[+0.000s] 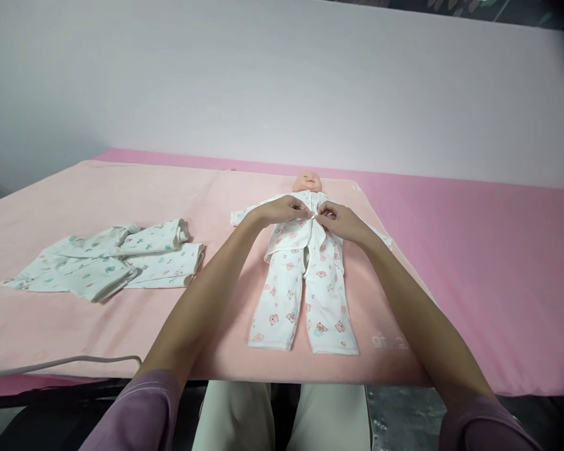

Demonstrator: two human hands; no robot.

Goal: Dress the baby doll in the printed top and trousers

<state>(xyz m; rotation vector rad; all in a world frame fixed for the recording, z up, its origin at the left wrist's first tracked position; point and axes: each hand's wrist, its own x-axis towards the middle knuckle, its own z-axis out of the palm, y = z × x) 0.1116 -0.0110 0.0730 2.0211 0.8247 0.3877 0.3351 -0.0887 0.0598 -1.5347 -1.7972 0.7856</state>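
A baby doll [307,182] lies on its back on the peach blanket, its head toward the wall. It wears a white printed baby jacket [289,237] and white trousers [279,307] with small pink animal prints. Over the doll's chest, my left hand [289,210] pinches the jacket's front edge. My right hand [341,220] pinches the other side of the same front, fingertips almost meeting those of the left. A small pale spot shows between the fingertips, too small to name. Below the hands the jacket's front falls apart, and both trouser legs lie flat and straight.
A second set of white baby clothes [117,257] with green prints lies folded at the left. The peach blanket [225,351] covers much of the pink table surface [474,263]. A grey cable [66,361] runs along the front left edge. A white wall [282,88] rises behind.
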